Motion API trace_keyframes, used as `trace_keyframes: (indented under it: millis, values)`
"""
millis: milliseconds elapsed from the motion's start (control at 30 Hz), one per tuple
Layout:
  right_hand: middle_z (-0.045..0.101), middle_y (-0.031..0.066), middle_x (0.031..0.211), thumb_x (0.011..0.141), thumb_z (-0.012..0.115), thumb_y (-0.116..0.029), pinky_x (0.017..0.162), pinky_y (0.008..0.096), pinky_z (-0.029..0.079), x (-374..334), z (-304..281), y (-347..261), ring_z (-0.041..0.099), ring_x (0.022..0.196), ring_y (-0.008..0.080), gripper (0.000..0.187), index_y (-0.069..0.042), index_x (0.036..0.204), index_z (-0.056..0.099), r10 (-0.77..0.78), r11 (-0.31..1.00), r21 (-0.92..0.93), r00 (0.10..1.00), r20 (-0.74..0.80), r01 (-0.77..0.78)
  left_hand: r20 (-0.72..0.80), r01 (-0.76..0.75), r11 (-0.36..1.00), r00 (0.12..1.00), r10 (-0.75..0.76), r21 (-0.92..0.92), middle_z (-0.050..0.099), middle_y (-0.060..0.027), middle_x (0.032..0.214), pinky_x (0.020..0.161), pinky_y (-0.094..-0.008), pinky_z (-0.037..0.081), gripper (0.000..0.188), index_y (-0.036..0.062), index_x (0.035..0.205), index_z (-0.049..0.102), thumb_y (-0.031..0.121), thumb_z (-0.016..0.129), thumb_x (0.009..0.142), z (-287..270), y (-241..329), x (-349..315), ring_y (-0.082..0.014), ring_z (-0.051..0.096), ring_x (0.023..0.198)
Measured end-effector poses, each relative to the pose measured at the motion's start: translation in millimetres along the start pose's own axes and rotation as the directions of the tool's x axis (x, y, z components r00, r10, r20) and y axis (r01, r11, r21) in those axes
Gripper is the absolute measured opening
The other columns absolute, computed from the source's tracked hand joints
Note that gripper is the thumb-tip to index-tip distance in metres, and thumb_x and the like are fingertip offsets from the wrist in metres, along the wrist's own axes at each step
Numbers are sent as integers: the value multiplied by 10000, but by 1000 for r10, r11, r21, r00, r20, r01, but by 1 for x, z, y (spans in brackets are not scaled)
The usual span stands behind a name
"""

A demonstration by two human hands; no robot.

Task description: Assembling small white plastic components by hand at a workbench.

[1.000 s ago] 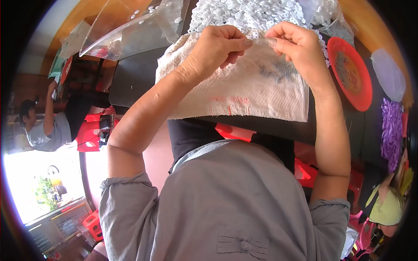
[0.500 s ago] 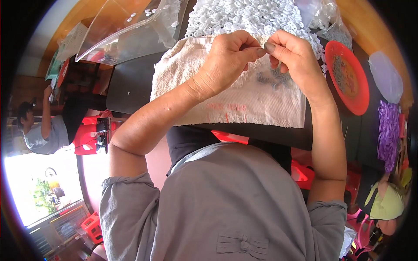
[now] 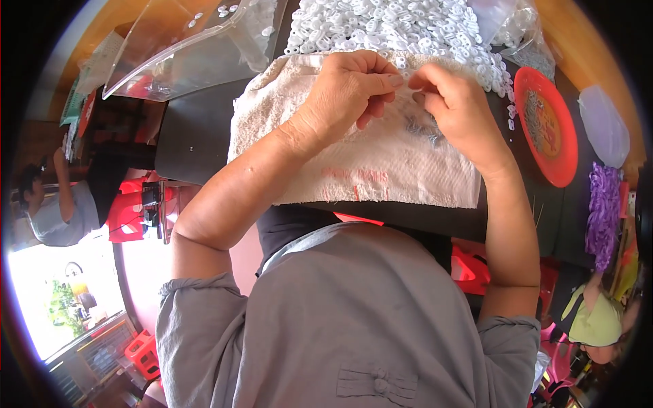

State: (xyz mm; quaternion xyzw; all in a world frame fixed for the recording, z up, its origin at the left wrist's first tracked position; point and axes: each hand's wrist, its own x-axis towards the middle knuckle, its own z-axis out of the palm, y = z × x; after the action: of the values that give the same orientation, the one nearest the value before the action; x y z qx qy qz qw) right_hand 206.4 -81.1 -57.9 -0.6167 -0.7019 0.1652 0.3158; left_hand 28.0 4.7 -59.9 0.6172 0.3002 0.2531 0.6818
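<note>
My left hand (image 3: 354, 88) hovers over the cream towel (image 3: 381, 160), its thumb and forefinger pinched together; whatever is between the tips is too small to make out. Just to its right, my right hand (image 3: 452, 105) is held with bent fingers, thumb and forefinger slightly apart and nothing visible between them. A little heap of thin grey pieces (image 3: 423, 129) lies on the towel, partly under my right hand. Beyond both hands spreads a big pile of small white plastic pieces with holes (image 3: 388, 27).
A red plate (image 3: 564, 163) holding grey pieces stands at the right, beside a bundle of purple strips (image 3: 602, 217). At the left is a clear plastic bin (image 3: 183, 51) with a few white pieces. Other people sit at the left (image 3: 64, 211) and right (image 3: 595, 316).
My hands, which met at the fingertips, have come apart. The right hand has moved slightly down and its thumb and forefinger have parted; the left stays pinched.
</note>
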Motion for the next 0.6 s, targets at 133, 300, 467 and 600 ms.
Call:
trace_keyframes:
  millis: [133,300,467,600]
  values:
    - [685,43,873,839,601,37,692,261,490,2,1,-8,621,765,114,154,4,982,646,-30,959,273,985,-171,76,61,40,999,997,-41,20,595,-62,713,409,-217,365,190,-34,907,628,155,615,918,-2,8,-2,-95,525,525]
    - [693,22,885,851,656,5,722,221,495,0,-3,-14,619,804,69,123,11,973,672,48,842,539,989,-137,33,170,146,964,979,-110,-222,581,-56,721,401,-218,361,202,-34,944,610,167,608,926,-4,10,0,-104,521,519]
    - [657,-4,797,840,670,-5,690,199,467,0,1,-16,586,759,50,74,4,914,663,27,833,543,974,-224,102,234,167,941,967,-99,-293,572,-55,735,396,-219,358,202,-26,961,598,175,593,938,-5,10,1,-110,521,517]
    - [622,-26,743,838,668,-18,656,199,449,0,-6,-15,562,728,41,56,-5,891,654,5,918,386,974,-226,85,15,-12,999,1000,13,-51,580,-36,678,400,-212,362,180,-23,905,641,158,633,904,-6,8,7,-90,528,529]
